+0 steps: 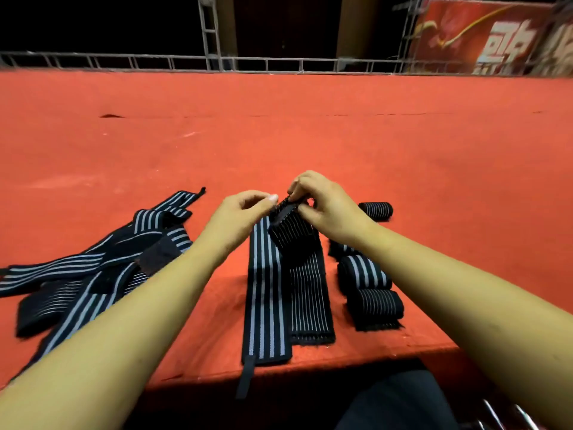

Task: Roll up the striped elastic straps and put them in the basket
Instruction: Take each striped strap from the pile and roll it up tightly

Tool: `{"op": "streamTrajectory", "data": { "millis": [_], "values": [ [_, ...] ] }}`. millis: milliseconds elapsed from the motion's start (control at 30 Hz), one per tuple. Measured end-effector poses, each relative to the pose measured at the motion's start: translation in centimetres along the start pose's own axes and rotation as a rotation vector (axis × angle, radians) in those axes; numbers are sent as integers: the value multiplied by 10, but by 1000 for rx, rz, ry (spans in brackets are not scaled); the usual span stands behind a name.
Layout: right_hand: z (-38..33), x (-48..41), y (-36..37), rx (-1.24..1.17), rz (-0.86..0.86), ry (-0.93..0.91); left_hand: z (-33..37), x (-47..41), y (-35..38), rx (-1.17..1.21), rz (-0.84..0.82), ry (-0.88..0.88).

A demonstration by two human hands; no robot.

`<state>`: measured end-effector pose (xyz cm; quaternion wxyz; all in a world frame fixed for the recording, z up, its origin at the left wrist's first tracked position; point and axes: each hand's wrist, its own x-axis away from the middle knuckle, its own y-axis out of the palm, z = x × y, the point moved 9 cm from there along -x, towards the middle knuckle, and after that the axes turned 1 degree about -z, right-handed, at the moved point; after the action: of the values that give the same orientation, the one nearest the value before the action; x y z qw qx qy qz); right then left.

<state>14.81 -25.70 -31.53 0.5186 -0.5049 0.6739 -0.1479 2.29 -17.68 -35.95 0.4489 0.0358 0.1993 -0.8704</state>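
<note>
My left hand (238,217) and my right hand (325,203) pinch the far end of a black strap with thin white stripes (307,290), folding it over at the top. This strap runs toward me on the red table. Beside it on the left lies a flat strap with wide grey stripes (266,299), its tab hanging over the table edge. Rolled straps sit on the right: one far (375,210), one with wide stripes (364,273), one with thin stripes (376,307). No basket is in view.
A tangled heap of unrolled striped straps (93,268) lies at the left. The red cloth table (279,135) stretches far ahead to a metal truss railing (217,62). A red banner (483,38) hangs at the back right.
</note>
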Motion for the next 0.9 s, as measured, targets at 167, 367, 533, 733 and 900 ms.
{"op": "streamTrajectory", "data": {
  "millis": [167,367,533,733,900],
  "values": [
    [-8,7,-4,-41,4,14,21,8,8,-173,-76,105],
    [-2,13,-6,-154,-26,125,16,4,-5,-251,67,40],
    [-6,11,-20,-199,6,152,8,3,-20,-132,170,-77],
    [-7,8,-27,-126,37,136,-1,0,-25,-107,239,-166],
    [4,8,-23,-204,-59,246,-3,2,-27,-14,180,-138]
  ]
}}
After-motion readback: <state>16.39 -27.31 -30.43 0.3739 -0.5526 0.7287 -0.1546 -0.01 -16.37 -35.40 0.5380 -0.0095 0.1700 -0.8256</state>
